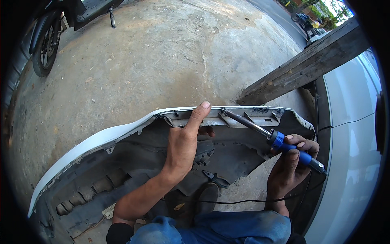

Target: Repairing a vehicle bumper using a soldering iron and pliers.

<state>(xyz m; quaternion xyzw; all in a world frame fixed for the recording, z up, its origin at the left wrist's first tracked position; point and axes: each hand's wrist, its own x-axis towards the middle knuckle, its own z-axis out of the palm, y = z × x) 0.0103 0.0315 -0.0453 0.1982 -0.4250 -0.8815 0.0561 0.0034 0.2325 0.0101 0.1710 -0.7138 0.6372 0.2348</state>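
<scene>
A white car bumper [103, 134] lies with its dark inner side toward me. My left hand [185, 144] pinches its upper edge, thumb over the rim and fingers behind and below. In my right hand [290, 166] is a soldering iron [278, 140] with a blue handle and a long metal barrel, slanting up to the left. Its tip meets the bumper's inner rim just right of my left thumb; whether it presses in cannot be made out. Dark, rough marks [260, 110] show along the rim to the right. A black cord [243, 201] trails from the handle across my lap.
Pliers [215, 179] lie by my shoe [207, 197] below the bumper. A slanted wooden post [300, 67] stands beyond its right end. To the right is a white car body [353, 150]. A motorbike [46, 44] is parked at the far left on the concrete floor [142, 61].
</scene>
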